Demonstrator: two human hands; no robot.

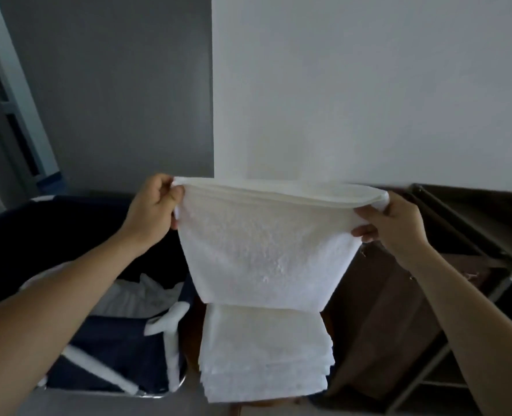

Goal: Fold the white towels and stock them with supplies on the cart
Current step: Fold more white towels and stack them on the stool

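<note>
pinching the top corners of a doubled white terry towel [266, 250] at mid-frame, the left hand [152, 208] and right hand [398, 226] are holding it above a folded white towel stack [263, 355].

My feed is dim and underexposed. The light is soft, and I see no hard shadows or glare. The white wall [368, 85] at far right is the brightest patch, and the grey wall [113, 100] to its left falls off dull. The towel [266, 250] reads pale, its weave smeared by slight blur. The bin [113, 340] at near left is almost black, with its detail lost and its white frame streaked. The wide lens bends the edges: the door [5, 115] at far left leans, and the cart [458, 229] rails at right splay.
</note>
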